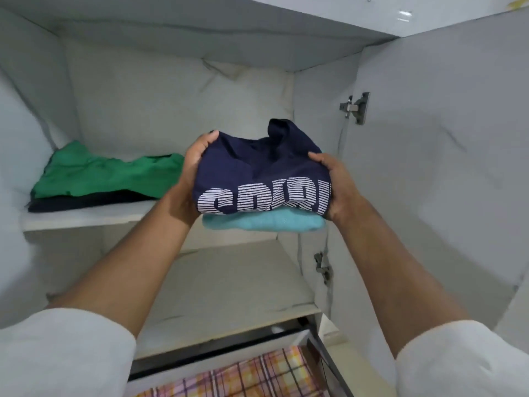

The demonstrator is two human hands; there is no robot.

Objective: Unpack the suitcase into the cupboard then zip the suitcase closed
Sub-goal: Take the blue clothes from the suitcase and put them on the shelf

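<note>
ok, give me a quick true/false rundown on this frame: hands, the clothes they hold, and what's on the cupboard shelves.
1. Both hands grip the folded navy printed shirt, left hand and right hand at its sides. True.
2. A folded light blue garment lies under the navy shirt. True.
3. The green folded garment lies on the lower shelf. False: it lies on the upper shelf, atop a dark garment.
4. The cupboard door is closed. False: it stands open at the right.
5. The pink checked fabric is on the upper shelf. False: it is at the frame's bottom.
</note>
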